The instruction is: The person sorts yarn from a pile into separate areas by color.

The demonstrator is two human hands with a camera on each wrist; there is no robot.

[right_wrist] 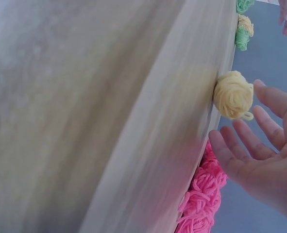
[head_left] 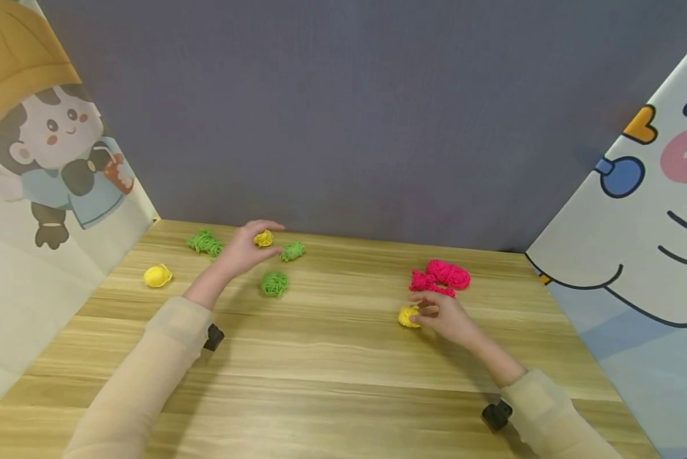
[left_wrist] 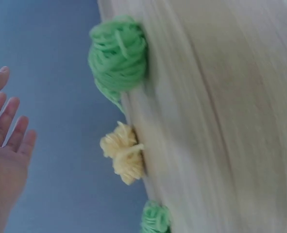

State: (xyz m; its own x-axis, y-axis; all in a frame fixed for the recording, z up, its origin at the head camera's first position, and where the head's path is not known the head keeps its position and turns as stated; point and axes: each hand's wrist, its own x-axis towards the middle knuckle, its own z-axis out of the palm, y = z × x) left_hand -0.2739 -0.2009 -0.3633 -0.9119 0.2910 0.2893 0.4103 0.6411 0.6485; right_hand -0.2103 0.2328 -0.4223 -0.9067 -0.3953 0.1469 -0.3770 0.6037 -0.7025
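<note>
My right hand (head_left: pixel 445 317) is beside a yellow yarn ball (head_left: pixel 407 317) on the table. In the right wrist view, its fingers are spread and slightly bent, with the yarn ball (right_wrist: pixel 233 95) just beyond the thumb and fingertips, not gripped. My left hand (head_left: pixel 247 248) reaches over the far left of the table, thumb and fingers apart. A small yellow yarn bundle (head_left: pixel 264 239) shows between them in the head view. The left wrist view has this bundle (left_wrist: pixel 124 153) apart from the hand. Green yarn bundles (head_left: pixel 293 251) and a green yarn ball (head_left: pixel 274 284) lie close by.
Pink yarn bundles (head_left: pixel 448 274) lie just behind the right hand. Another green bundle (head_left: pixel 205 243) and a yellow yarn ball (head_left: pixel 157 276) are left of the left hand. A grey panel (head_left: pixel 343 127) stands along the wooden table's (head_left: pixel 320 376) back edge, with printed panels on both sides.
</note>
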